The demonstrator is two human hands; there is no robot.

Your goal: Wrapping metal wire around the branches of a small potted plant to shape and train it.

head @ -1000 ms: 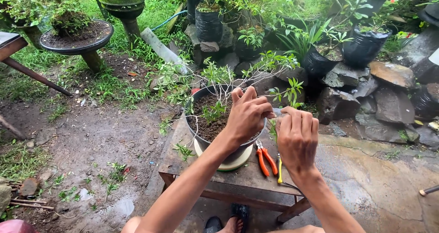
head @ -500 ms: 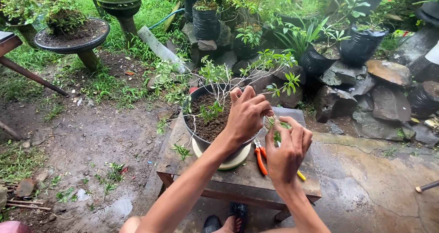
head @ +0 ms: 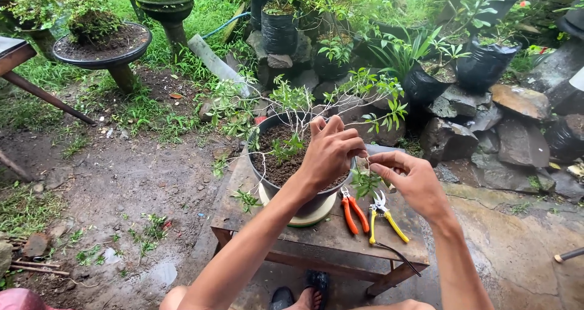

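I see a thin wire pinched between my left hand fingers and right hand thumb and forefinger, just over the rim of the dark round plastic pot of soil. Below my right fingers lie orange-handled pruners and yellow-handled cutters on the worn wooden table.

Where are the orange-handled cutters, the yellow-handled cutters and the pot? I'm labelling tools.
orange-handled cutters [head: 354,215], head view, on a handle.
yellow-handled cutters [head: 392,223], head view, on a handle.
pot [head: 265,182], head view, on its front wall.
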